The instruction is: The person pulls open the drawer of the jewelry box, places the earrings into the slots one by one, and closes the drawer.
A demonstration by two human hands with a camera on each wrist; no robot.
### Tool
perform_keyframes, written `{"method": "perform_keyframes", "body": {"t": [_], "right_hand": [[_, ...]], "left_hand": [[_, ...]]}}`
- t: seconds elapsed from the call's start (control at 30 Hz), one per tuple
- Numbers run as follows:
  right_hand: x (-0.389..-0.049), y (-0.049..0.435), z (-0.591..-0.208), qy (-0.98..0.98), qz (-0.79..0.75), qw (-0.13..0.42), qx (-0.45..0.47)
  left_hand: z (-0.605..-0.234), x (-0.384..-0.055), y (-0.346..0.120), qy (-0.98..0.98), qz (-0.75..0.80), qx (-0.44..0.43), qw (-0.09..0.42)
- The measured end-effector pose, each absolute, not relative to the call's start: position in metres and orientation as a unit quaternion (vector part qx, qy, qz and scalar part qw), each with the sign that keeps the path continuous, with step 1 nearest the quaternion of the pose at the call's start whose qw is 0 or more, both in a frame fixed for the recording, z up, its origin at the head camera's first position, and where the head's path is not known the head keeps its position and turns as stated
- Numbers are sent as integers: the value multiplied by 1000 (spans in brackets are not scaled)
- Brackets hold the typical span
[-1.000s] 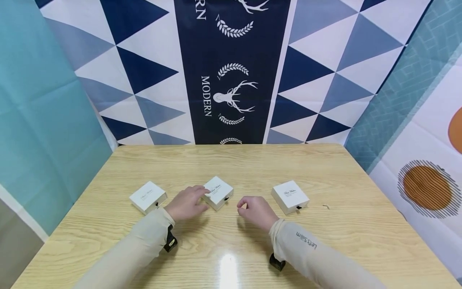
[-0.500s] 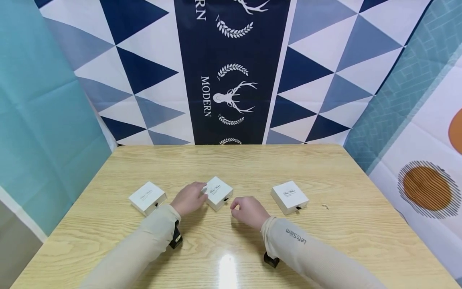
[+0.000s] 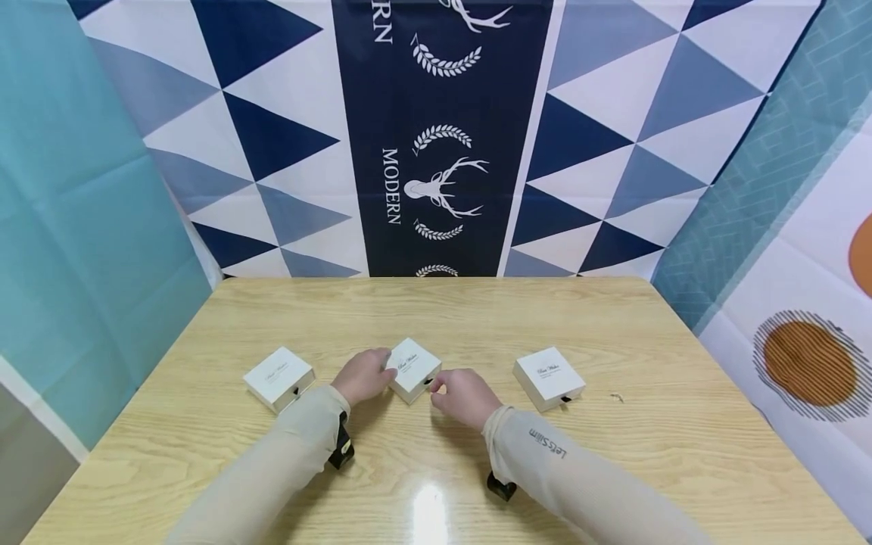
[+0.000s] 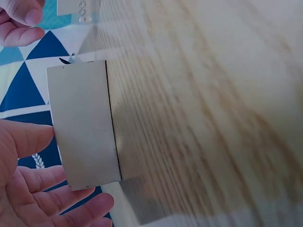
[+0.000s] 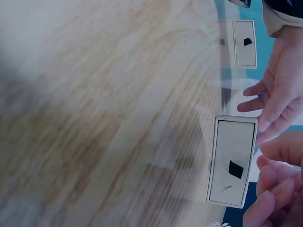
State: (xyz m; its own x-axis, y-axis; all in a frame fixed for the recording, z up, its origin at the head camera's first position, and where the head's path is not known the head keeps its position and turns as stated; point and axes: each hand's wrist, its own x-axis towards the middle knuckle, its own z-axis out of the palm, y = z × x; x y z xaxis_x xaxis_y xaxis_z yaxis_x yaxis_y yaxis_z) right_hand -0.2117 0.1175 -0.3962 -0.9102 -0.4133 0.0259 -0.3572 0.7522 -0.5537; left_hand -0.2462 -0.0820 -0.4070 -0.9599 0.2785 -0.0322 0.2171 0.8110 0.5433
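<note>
A small white drawer-style gift box (image 3: 413, 369) with dark lettering on its lid lies at the middle of the table, a black pull tab on its near right side. At its left corner is my left hand (image 3: 363, 375). In the left wrist view the thumb meets an edge of the box (image 4: 85, 125), while the other fingers, fairly straight, reach past its end. My right hand (image 3: 463, 396) is at the tab side, index and thumb loosely curled close to each other. The right wrist view shows the black tab (image 5: 235, 169) uncovered, with the right fingertips beside the box's edge.
A matching white box (image 3: 279, 378) lies to the left, close to the left sleeve. Another white box (image 3: 549, 377) is at the right, beyond the right forearm. A small mark or scrap (image 3: 616, 397) shows on the wooden table (image 3: 436, 310). Patterned cloth (image 3: 436, 136) hangs behind.
My left hand has moved right, up to the middle box's left corner. The right hand has come left, toward the tab side. The boxes stay in place; the view has tilted slightly.
</note>
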Motion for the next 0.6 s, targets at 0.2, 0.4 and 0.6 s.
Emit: {"method": "perform_keyframes", "body": {"t": [0.2,0.4,0.6], "right_hand": [[-214,115,-399,937,-284,57,-196],[-216,113,-399,936,-294,52,-186],[-222,111,-400,937,-294,60,-177]], "left_hand": [[-409,-250,-79,938,317,110,80],[-406,-253,-76,944,301,106,82],[-405,-256,-77,945,297,105,88]]}}
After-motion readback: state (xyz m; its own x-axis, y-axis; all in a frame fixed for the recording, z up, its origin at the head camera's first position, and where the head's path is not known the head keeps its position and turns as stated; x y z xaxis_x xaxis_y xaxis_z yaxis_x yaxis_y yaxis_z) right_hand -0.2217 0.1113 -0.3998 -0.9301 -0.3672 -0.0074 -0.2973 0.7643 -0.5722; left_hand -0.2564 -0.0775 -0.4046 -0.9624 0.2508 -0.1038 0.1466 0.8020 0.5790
